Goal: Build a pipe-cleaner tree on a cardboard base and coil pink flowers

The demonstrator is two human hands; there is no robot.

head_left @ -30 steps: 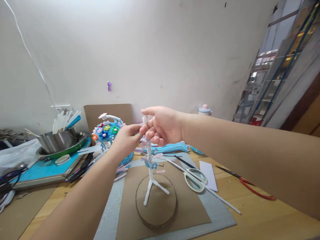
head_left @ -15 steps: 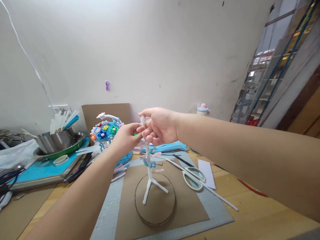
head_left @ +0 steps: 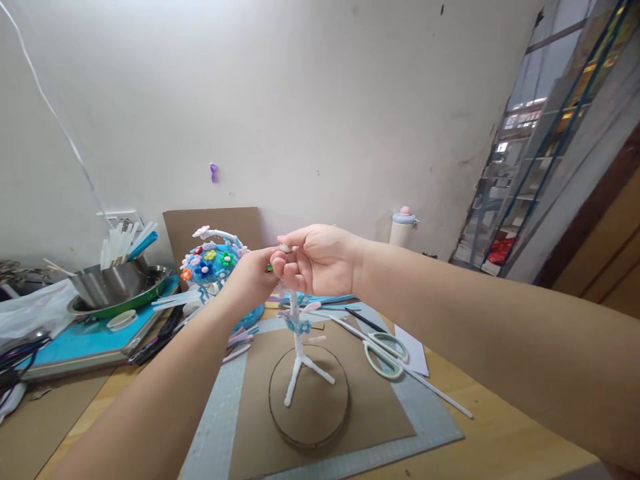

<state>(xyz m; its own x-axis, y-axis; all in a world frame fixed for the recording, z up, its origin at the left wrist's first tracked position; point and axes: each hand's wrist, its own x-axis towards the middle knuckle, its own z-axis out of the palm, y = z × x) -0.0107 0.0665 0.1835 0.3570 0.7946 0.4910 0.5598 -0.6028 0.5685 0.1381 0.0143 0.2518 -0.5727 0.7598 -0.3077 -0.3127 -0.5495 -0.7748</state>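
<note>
A white fuzzy pipe-cleaner stand with splayed legs stands upright on a brown cardboard sheet, small blue and pink pipe-cleaner flowers around its stem. My left hand is closed around the upper part of the stand, fingertips partly hidden. My right hand, palm turned toward me, pinches at the same top end, where a bit of white pipe cleaner shows between the fingers. Both hands touch each other. Behind my left hand sits a blue pipe-cleaner piece covered in colourful flowers.
Pale green scissors and a long white stick lie right of the cardboard sheet. A round ring outline surrounds the stand's feet. Steel bowl with glue sticks stands left; a capped bottle stands at the wall.
My right hand has turned and lowered slightly, its fingers curling over the stand's top. Less of the white tip shows now. My left hand stays nearly in place.
</note>
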